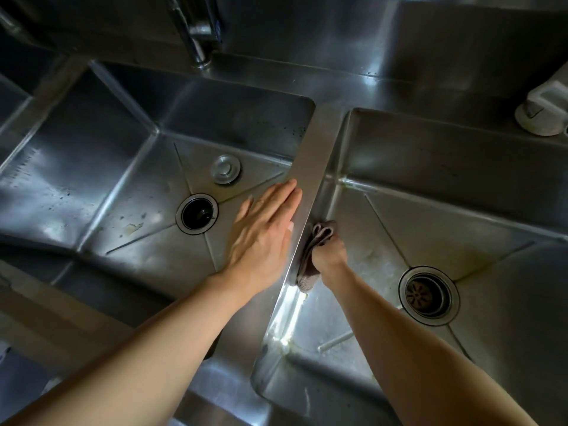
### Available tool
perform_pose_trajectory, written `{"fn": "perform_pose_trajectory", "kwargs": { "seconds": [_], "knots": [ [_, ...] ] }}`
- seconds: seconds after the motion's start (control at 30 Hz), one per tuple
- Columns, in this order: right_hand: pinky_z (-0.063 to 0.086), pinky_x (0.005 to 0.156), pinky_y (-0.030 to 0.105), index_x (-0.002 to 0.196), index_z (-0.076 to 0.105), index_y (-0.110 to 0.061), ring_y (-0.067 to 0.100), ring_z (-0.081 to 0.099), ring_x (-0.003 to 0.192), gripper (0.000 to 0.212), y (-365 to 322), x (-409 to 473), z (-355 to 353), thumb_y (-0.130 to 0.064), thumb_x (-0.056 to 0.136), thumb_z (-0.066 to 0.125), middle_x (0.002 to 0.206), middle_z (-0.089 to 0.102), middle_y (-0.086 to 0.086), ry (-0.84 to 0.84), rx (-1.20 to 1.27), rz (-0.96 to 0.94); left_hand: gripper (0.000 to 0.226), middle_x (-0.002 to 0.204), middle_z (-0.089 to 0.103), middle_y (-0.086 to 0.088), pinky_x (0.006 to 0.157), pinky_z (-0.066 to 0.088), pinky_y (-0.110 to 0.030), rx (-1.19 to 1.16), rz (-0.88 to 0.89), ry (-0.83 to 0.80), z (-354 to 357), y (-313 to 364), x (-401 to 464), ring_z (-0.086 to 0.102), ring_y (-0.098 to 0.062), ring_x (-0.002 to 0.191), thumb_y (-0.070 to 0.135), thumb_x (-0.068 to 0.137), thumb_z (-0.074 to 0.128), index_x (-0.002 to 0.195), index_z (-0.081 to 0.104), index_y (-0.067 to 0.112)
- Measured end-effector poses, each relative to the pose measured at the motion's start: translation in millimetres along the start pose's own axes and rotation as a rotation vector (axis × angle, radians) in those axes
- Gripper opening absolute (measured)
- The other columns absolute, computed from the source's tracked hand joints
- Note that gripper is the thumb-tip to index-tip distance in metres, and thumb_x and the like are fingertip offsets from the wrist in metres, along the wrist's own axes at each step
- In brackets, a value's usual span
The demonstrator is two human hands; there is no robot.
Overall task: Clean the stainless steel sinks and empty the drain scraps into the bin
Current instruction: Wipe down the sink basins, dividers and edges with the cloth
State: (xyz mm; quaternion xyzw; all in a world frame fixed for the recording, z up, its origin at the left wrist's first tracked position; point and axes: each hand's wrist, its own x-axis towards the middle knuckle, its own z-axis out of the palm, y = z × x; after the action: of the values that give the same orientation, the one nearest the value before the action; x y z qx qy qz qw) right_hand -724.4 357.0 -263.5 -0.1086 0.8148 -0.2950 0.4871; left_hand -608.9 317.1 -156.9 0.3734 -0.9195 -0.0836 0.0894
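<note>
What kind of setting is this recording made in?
Probably a commercial or canteen kitchen's wash-up area: deep stainless steel basins, the left sink and right sink, share a steel divider under a faucet, with an all-steel backsplash.

Stainless steel backsplash (pixel 399 32) spans the top, dimly lit, with streaky reflections. Chrome faucet (pixel 196 35) drops from upper left of centre. 1 white object (pixel 544 112) sits on the ledge at far right. Bright glare patch at lower centre; surroundings otherwise dark.

A divider (pixel 310 167) lies between the left sink (pixel 101 167) and right sink (pixel 461 186), faucet (pixel 196 41) behind.
</note>
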Motion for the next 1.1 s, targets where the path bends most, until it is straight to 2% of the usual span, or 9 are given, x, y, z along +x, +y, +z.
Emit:
{"fn": "perform_pose_trajectory", "kwargs": {
  "seconds": [0.07, 0.2, 0.33, 0.53, 0.67, 0.8, 0.93, 1.03, 1.1],
  "knots": [
    [0.050, 0.091, 0.037, 0.115, 0.057, -0.003, 0.029, 0.059, 0.103, 0.036, -4, -17, -7, 0.007, 0.084, 0.041, 0.111, 0.064, 0.016, -0.023, 0.062, -0.032, 0.051, 0.144, 0.047, -0.004, 0.102, 0.041, -0.050, 0.027, -0.016, -0.004, -3, 1, 0, 0.046, -0.023, 0.131, 0.021, 0.090, 0.032, 0.135, 0.052, 0.010],
    [0.054, 0.081, 0.040, 0.080, 0.062, -0.007, 0.030, 0.064, 0.092, 0.036, -11, -64, -32, 0.021, 0.075, 0.040, 0.082, 0.065, 0.010, -0.177, 0.214, -0.150, 0.051, 0.146, 0.045, -0.005, 0.100, 0.043, -0.053, 0.001, -0.017, -0.002, -12, 7, -16, 0.042, -0.023, 0.134, 0.019, 0.087, 0.034, 0.134, 0.053, 0.010],
    [0.053, 0.088, 0.040, 0.105, 0.062, -0.004, 0.025, 0.067, 0.096, 0.032, -15, -97, -47, 0.016, 0.081, 0.053, 0.099, 0.070, 0.013, -0.320, 0.278, -0.240, 0.052, 0.145, 0.046, -0.003, 0.101, 0.041, -0.047, 0.009, -0.028, 0.001, -18, 12, -47, 0.038, -0.017, 0.134, 0.016, 0.087, 0.032, 0.136, 0.051, 0.009],
    [0.050, 0.090, 0.031, 0.116, 0.057, -0.008, 0.021, 0.062, 0.097, 0.040, 10, -58, -12, 0.004, 0.078, 0.049, 0.105, 0.066, 0.008, -0.175, 0.082, -0.173, 0.051, 0.149, 0.040, -0.004, 0.103, 0.037, -0.036, 0.017, -0.028, -0.040, -13, 10, -57, 0.040, -0.020, 0.135, 0.018, 0.091, 0.032, 0.140, 0.044, 0.008],
    [0.047, 0.098, 0.037, 0.129, 0.050, -0.012, 0.027, 0.059, 0.108, 0.046, 35, -20, 7, -0.007, 0.084, 0.050, 0.118, 0.063, 0.011, -0.193, -0.035, -0.050, 0.052, 0.150, 0.039, -0.004, 0.106, 0.036, -0.042, 0.005, -0.033, -0.037, -12, 9, -59, 0.040, -0.021, 0.136, 0.017, 0.092, 0.030, 0.141, 0.042, 0.008],
    [0.044, 0.101, 0.037, 0.133, 0.047, -0.004, 0.032, 0.054, 0.118, 0.042, 35, -3, 9, -0.010, 0.091, 0.049, 0.129, 0.055, 0.017, -0.183, -0.151, -0.010, 0.053, 0.152, 0.035, -0.004, 0.108, 0.036, -0.043, -0.017, -0.033, -0.038, -11, 6, -59, 0.035, -0.020, 0.139, 0.017, 0.092, 0.029, 0.143, 0.040, 0.008],
    [0.049, 0.094, 0.036, 0.115, 0.059, -0.008, 0.027, 0.060, 0.107, 0.033, 28, -22, -2, 0.003, 0.087, 0.044, 0.114, 0.063, 0.015, -0.230, -0.047, -0.035, 0.051, 0.152, 0.036, -0.005, 0.107, 0.037, -0.043, -0.002, -0.023, -0.057, -11, 6, -59, 0.035, -0.021, 0.138, 0.018, 0.093, 0.030, 0.142, 0.041, 0.007],
    [0.048, 0.090, 0.059, 0.104, 0.058, 0.002, 0.041, 0.062, 0.098, 0.040, 18, -61, -21, 0.022, 0.074, 0.040, 0.100, 0.063, 0.027, -0.387, 0.094, -0.117, 0.051, 0.151, 0.037, -0.005, 0.103, 0.040, -0.050, 0.041, -0.046, -0.079, -15, 8, -58, 0.038, -0.023, 0.137, 0.020, 0.093, 0.031, 0.141, 0.042, 0.008],
    [0.050, 0.087, 0.059, 0.110, 0.055, 0.010, 0.045, 0.060, 0.102, 0.044, 12, -87, -35, 0.028, 0.072, 0.043, 0.106, 0.060, 0.034, -0.515, 0.203, -0.163, 0.051, 0.149, 0.039, -0.005, 0.103, 0.041, -0.049, 0.037, -0.064, -0.076, -19, 12, -63, 0.038, -0.023, 0.135, 0.021, 0.092, 0.032, 0.139, 0.045, 0.008]
  ]
}}
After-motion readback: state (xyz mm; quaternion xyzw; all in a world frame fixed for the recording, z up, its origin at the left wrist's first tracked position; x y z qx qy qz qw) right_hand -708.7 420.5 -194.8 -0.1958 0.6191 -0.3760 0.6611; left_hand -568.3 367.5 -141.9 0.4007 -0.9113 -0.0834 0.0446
